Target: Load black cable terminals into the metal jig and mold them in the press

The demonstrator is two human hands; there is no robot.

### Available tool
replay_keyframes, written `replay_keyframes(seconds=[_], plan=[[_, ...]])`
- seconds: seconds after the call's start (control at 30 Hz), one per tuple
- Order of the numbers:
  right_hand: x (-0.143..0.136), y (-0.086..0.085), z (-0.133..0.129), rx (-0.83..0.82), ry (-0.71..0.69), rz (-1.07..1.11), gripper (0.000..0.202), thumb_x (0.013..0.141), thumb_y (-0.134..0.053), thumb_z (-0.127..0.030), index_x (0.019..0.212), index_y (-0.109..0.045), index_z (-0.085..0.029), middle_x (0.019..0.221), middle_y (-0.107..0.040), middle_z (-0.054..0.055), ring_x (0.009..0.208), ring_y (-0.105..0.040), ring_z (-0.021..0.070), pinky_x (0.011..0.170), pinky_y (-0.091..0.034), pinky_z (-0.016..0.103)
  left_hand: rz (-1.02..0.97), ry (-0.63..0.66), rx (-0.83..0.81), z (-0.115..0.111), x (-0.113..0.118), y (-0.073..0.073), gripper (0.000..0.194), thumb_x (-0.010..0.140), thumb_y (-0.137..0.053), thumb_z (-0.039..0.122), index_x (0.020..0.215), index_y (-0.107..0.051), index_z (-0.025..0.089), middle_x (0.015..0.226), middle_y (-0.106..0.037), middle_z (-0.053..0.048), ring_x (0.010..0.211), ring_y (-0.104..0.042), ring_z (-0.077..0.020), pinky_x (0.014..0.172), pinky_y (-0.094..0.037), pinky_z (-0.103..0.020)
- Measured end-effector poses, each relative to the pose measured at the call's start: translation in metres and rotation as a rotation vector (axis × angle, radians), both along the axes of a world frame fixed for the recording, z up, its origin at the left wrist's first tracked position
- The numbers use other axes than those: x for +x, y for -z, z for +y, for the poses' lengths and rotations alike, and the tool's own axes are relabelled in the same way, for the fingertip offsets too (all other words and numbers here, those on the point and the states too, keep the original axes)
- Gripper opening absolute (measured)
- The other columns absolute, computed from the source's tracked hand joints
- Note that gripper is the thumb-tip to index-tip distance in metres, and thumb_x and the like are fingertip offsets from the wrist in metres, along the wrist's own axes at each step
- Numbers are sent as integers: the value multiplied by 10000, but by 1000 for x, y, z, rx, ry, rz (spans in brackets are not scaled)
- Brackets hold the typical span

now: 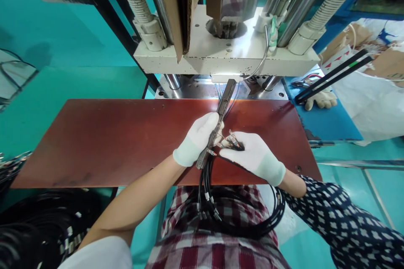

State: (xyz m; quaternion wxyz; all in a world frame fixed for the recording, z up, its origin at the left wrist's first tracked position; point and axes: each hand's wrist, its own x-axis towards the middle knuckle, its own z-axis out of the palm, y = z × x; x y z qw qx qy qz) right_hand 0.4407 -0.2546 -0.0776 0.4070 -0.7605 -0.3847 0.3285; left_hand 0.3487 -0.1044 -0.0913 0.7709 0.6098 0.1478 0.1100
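Note:
My left hand (202,136), in a white glove, is wrapped round a long dark metal bar (224,101) tilted over the front of the brown board. My right hand (251,151), also gloved, pinches a bunch of black cable ends (235,143) with small exposed wires, just right of the bar. Several black cables (207,174) hang from the bar's lower end and loop down into a coil (252,229) on my lap. A few thin wires lie behind the bar's upper end. My left fingertips are partly hidden by the bar.
A white press machine (195,65) with steel columns stands beyond the brown board (110,143). At right, a spare glove (322,98) lies on a blue surface (342,124). Black cable coils (38,227) fill the lower left.

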Motion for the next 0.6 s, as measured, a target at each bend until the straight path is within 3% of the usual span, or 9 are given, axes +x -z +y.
replay_keyframes(seconds=[0.17,0.33,0.4,0.53,0.6], plan=[[-3,-5,8,-51,-102,-211,423,908,-594,-410,597,-427,-177,579,-473,-37,551,-367,87,574,-255,263,2,-12,32,0,-1,-2,446,959,-457,567,801,-543,159,659,-501,9,558,-432,-86,531,-389,-224],[2,-6,6,-24,-153,-197,319,899,-618,-380,666,-538,-177,655,-577,-21,598,-441,101,612,-320,255,1,-8,43,1,-1,0,453,958,-446,580,818,-542,160,663,-511,9,555,-444,-91,524,-389,-227],[8,-7,2,-16,-168,-39,278,913,-596,-387,732,-598,-175,710,-626,-5,641,-506,115,636,-381,252,-6,0,36,1,-1,0,444,967,-432,571,819,-531,164,640,-507,12,546,-448,-94,524,-383,-233],[21,-7,-7,-35,-217,497,300,943,-542,-392,882,-663,-124,836,-691,53,700,-607,133,700,-507,268,-28,16,54,0,-2,0,425,987,-414,539,811,-516,166,574,-476,25,520,-412,-91,516,-345,-240],[26,-6,-9,-71,-213,622,363,930,-553,-428,893,-681,-91,849,-709,93,687,-633,144,698,-533,283,-36,33,45,-1,-2,0,416,988,-417,535,819,-518,168,563,-472,27,504,-397,-89,498,-323,-243]])
